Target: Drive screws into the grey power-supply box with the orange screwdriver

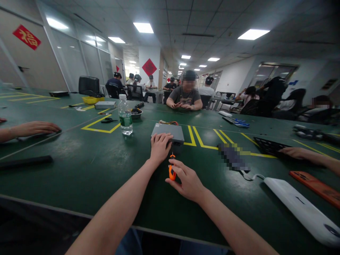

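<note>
A grey computer power supply (pixel 171 131) lies on the green table, with coloured wires at its far side. My left hand (pixel 159 147) grips its near left part, fingers over the top and thumb near the front edge. Between the fingertips and thumb of my right hand (pixel 187 179) is a screwdriver (pixel 172 172) with an orange and black handle. Its shaft points away from me to the near face of the power supply. I cannot make out what the tip touches.
Left of the power supply stands a water bottle (pixel 125 118), with a metal bowl (pixel 136 113) behind it. To the right are a dark pixelated phone (pixel 232 158), a white power bank (pixel 300 207) and an orange phone (pixel 318 186). Other people's hands (pixel 37 128) rest at both sides.
</note>
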Available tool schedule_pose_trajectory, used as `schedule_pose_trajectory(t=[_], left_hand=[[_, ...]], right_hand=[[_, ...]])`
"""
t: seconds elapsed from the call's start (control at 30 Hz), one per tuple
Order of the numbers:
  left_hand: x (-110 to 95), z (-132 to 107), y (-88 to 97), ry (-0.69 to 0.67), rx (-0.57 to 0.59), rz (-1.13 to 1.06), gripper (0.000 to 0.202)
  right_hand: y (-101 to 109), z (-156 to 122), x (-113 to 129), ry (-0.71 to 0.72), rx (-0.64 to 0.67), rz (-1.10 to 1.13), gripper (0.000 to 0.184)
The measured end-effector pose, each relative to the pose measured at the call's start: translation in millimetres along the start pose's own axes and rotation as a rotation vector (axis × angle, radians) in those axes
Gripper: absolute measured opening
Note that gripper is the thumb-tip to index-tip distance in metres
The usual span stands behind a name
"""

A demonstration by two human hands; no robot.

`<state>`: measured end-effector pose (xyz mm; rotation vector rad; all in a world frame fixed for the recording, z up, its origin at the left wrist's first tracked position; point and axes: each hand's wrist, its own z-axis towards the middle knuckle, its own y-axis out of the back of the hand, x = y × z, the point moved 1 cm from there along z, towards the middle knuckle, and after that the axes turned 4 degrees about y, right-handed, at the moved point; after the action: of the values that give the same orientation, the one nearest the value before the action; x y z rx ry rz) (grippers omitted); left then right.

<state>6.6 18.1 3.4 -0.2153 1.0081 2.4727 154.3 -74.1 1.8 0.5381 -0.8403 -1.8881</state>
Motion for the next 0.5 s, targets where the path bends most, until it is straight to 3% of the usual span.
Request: schedule_pose_trajectory(t=[0.17,0.37,0.5], left_hand=[[0.3,-0.6,0.5,-0.004,-0.002,0.002,0.026],[0.1,-0.9,0.5,-0.005,-0.003,-0.004,0.026],[-0.3,-0.4,0.4,-0.001,-0.002,-0.003,0.027]], right_hand=[[2.7,2.5,2.2,0.01,0.121,-0.016,0.037],[-2.1,-2.7,-2.0,0.013,-0.013,-0.065,0.022],[-2.0,-1.7,-1.0,-0.039,0.033,0.0,0.029]])
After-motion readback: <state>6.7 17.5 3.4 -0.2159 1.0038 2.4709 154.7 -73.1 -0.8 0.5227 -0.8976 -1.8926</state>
